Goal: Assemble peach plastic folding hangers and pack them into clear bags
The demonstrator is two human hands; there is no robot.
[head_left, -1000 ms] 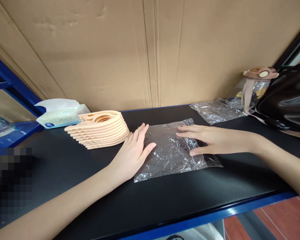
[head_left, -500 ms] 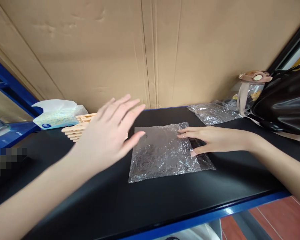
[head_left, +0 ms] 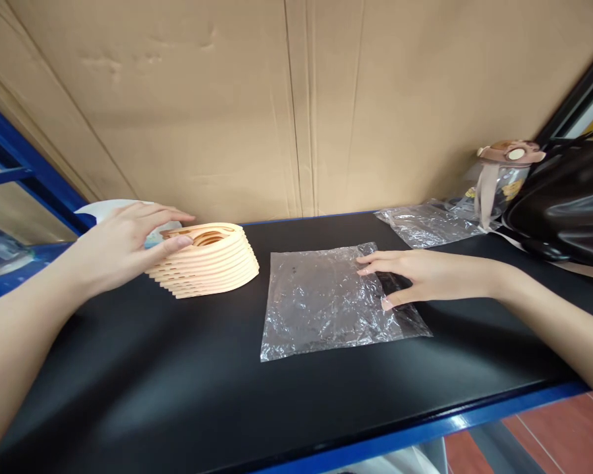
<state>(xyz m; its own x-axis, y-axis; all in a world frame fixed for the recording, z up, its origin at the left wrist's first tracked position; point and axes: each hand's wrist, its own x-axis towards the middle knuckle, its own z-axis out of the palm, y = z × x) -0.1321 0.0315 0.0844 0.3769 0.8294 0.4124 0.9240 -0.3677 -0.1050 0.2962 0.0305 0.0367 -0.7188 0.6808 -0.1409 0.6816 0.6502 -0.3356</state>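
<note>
A stack of flat, peach-coloured pieces [head_left: 222, 263] with rounded ends and hollow middles, resembling plastic clothes hangers, sits on the left of the black table. Over its left end is my left hand [head_left: 123, 243], thumb apart from the stretched fingers. The thumb tip is at the top piece; whether it touches I cannot tell. A clear, crinkled plastic bag [head_left: 321, 303] lies flat in front of me. My right hand [head_left: 420, 273] rests at the bag's right side with its fingers spread and fingertips on the film. Nothing is held in it.
A tissue pack [head_left: 113, 209] stands behind my left hand, partly covered. At the back right are another clear plastic bag [head_left: 435, 224], a drinking bottle [head_left: 507, 174] with a strap, and a black bag [head_left: 568, 197]. A cardboard wall [head_left: 202, 118] closes off the back.
My left hand has moved left and down, from in front of the stack to its left end, uncovering most of it. My right hand stays on the plastic bag; the view has shifted slightly.
</note>
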